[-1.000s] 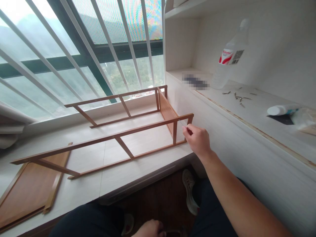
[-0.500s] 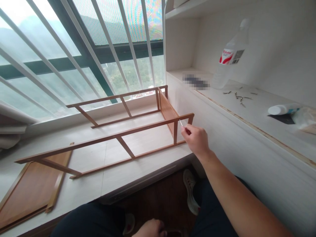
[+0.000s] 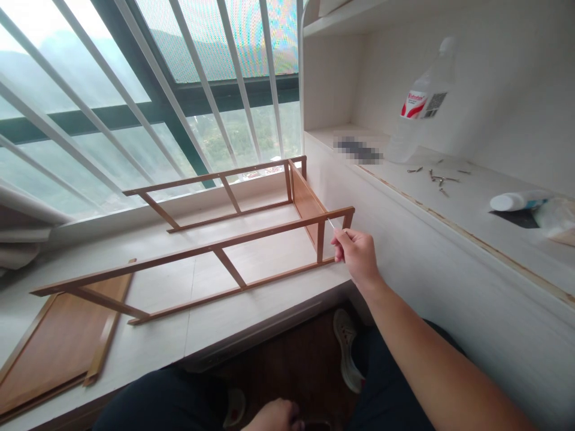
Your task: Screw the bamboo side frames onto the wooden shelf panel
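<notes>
Pinching a thin pin at the frame corner

My right hand (image 3: pixel 358 256) pinches a thin metal pin (image 3: pixel 331 224), its tip at the near right corner of the wooden frame (image 3: pixel 215 246) lying on the desk (image 3: pixel 211 326). My left hand (image 3: pixel 272 416) rests low by my knee; I cannot tell its grip.

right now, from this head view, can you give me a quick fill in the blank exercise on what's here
1. The right hand pinches a thin metal tool at the ____ end of the wooden frame.
2. The plastic bottle stands on the white ____.
3. Loose screws lie beside the ____.
4. A flat wooden panel lies left of the ____.

Missing words: right; shelf; bottle; frame
</notes>
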Demonstrator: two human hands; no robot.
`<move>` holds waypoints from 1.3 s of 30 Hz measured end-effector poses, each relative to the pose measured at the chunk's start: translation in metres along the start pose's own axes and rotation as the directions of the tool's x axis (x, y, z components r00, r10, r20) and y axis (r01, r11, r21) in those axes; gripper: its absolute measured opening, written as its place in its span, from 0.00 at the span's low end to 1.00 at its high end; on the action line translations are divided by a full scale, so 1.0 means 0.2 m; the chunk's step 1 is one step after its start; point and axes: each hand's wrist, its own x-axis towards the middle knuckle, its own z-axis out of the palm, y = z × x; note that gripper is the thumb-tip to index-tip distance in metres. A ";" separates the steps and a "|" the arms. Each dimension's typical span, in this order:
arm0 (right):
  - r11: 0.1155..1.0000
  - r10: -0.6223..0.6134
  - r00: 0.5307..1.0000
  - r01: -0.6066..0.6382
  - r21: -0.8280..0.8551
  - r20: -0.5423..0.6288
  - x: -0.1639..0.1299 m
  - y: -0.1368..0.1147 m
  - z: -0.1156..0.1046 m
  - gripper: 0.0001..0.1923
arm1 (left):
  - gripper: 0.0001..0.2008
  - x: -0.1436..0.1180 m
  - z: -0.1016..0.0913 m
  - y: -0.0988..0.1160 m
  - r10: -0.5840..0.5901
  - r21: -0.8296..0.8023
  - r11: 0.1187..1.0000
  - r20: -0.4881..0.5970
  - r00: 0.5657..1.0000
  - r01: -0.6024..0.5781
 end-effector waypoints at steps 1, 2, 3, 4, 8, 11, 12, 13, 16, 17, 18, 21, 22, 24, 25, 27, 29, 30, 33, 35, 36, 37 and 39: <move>0.995 0.050 0.999 -0.050 0.083 0.002 0.00 0.00 0.01 0.20 | 0.22 0.00 0.00 0.00 -0.002 -0.001 1.000 -0.002 1.000 0.002; 0.981 0.102 0.995 -0.104 0.167 0.016 -0.01 0.00 0.02 0.20 | 0.22 0.00 0.00 0.00 -0.004 -0.002 1.000 -0.002 1.000 0.004; 0.956 0.152 0.988 -0.157 0.248 0.041 -0.01 -0.01 0.02 0.19 | 0.22 0.00 0.00 0.00 -0.005 -0.003 1.000 -0.001 1.000 0.005; 0.923 0.195 0.978 -0.207 0.323 0.072 -0.01 -0.01 0.03 0.19 | 0.21 0.00 0.00 0.00 -0.006 -0.003 1.000 0.000 1.000 0.006; 0.771 0.285 0.927 -0.374 0.516 0.245 -0.01 -0.03 0.04 0.17 | 0.21 0.00 -0.01 0.00 -0.008 0.003 1.000 0.001 1.000 0.008; 0.684 0.262 0.896 -0.434 0.587 0.358 -0.02 -0.05 0.03 0.15 | 0.21 -0.01 -0.01 0.01 -0.012 0.011 1.000 -0.002 1.000 0.012; 0.668 0.247 0.892 -0.439 0.600 0.378 -0.02 -0.06 0.03 0.15 | 0.21 -0.01 -0.01 0.01 -0.014 0.014 1.000 -0.003 1.000 0.014; 0.660 0.234 0.890 -0.441 0.608 0.392 -0.03 -0.06 0.03 0.15 | 0.20 -0.02 -0.02 0.02 -0.015 0.018 1.000 -0.003 1.000 0.016; 0.659 0.208 0.889 -0.436 0.613 0.408 -0.04 -0.07 0.04 0.16 | 0.20 -0.04 -0.03 0.05 -0.016 0.044 0.999 0.002 1.000 0.016; 0.656 0.204 0.889 -0.434 0.618 0.409 -0.04 -0.07 0.04 0.16 | 0.20 -0.05 -0.04 0.06 -0.016 0.053 0.998 -0.001 1.000 0.017; 0.648 0.202 0.891 -0.434 0.626 0.408 -0.04 -0.07 0.04 0.16 | 0.20 -0.06 -0.04 0.06 -0.018 0.061 0.998 -0.006 1.000 0.018; 0.612 0.203 0.893 -0.437 0.659 0.403 -0.04 -0.07 0.04 0.16 | 0.20 -0.07 -0.06 0.08 -0.013 0.080 0.997 -0.002 1.000 0.013; 0.592 0.205 0.890 -0.445 0.672 0.408 -0.04 -0.07 0.04 0.16 | 0.20 -0.07 -0.06 0.08 -0.008 0.087 0.996 0.007 1.000 0.007; 0.521 0.210 0.872 -0.483 0.704 0.443 -0.04 -0.06 0.04 0.16 | 0.20 -0.07 -0.06 0.08 -0.008 0.096 0.995 0.011 1.000 0.006; 0.468 0.208 0.858 -0.509 0.722 0.470 -0.04 -0.06 0.04 0.15 | 0.20 -0.07 -0.05 0.07 -0.012 0.096 0.995 0.008 1.000 0.011; 0.354 0.188 0.828 -0.559 0.750 0.528 -0.04 -0.06 0.03 0.15 | 0.20 -0.06 -0.04 0.06 -0.025 0.089 0.996 -0.007 1.000 0.026; 0.288 0.152 0.812 -0.582 0.761 0.563 -0.05 -0.05 0.04 0.14 | 0.20 -0.05 -0.04 0.05 -0.028 0.088 0.996 -0.012 1.000 0.029; 0.283 0.137 0.811 -0.582 0.762 0.569 -0.05 -0.05 0.04 0.14 | 0.20 -0.05 -0.03 0.05 -0.023 0.089 0.996 -0.008 1.000 0.023; 0.369 0.129 0.824 -0.557 0.744 0.552 -0.06 -0.05 0.04 0.13 | 0.20 -0.04 -0.03 0.05 -0.015 0.084 0.996 0.005 1.000 0.014; 0.523 0.171 0.838 -0.523 0.673 0.519 -0.05 -0.04 0.04 0.15 | 0.20 -0.04 -0.03 0.04 -0.016 0.074 0.997 -0.002 1.000 0.017; 0.639 0.199 0.852 -0.487 0.595 0.484 -0.05 -0.03 0.03 0.17 | 0.19 -0.04 -0.03 0.04 -0.019 0.073 0.997 -0.005 1.000 0.019; 0.772 0.215 0.872 -0.428 0.469 0.440 -0.04 -0.02 0.03 0.18 | 0.19 -0.04 -0.03 0.04 -0.018 0.076 0.997 -0.011 1.000 0.018; 0.978 0.173 0.920 -0.201 0.045 0.351 -0.04 0.00 0.00 0.21 | 0.19 -0.03 -0.02 0.03 -0.005 0.081 0.997 -0.010 1.000 0.005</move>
